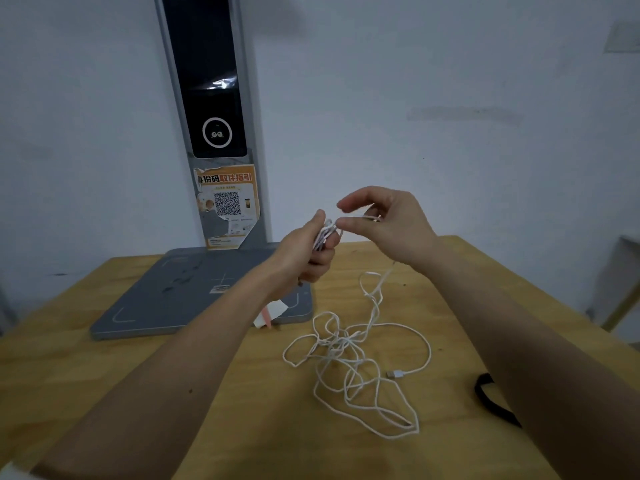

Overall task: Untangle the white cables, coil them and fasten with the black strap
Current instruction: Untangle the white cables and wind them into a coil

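A tangle of white cables [349, 358] lies on the wooden table [104, 368], with a silver USB plug [396, 374] at its right side. One strand rises from the tangle up to my hands. My left hand [304, 251] grips a small bundle of coiled white cable, held above the table. My right hand [384, 220] is just right of it and pinches a strand near the bundle, index finger raised. The black strap [491, 400] lies on the table at the right, partly hidden by my right forearm.
A grey scanner stand [214, 133] with a flat grey base [194, 292] stands at the table's back left, against a white wall. An orange QR sticker [227, 202] is on its post. A small paper scrap [273, 311] lies at the base's front corner.
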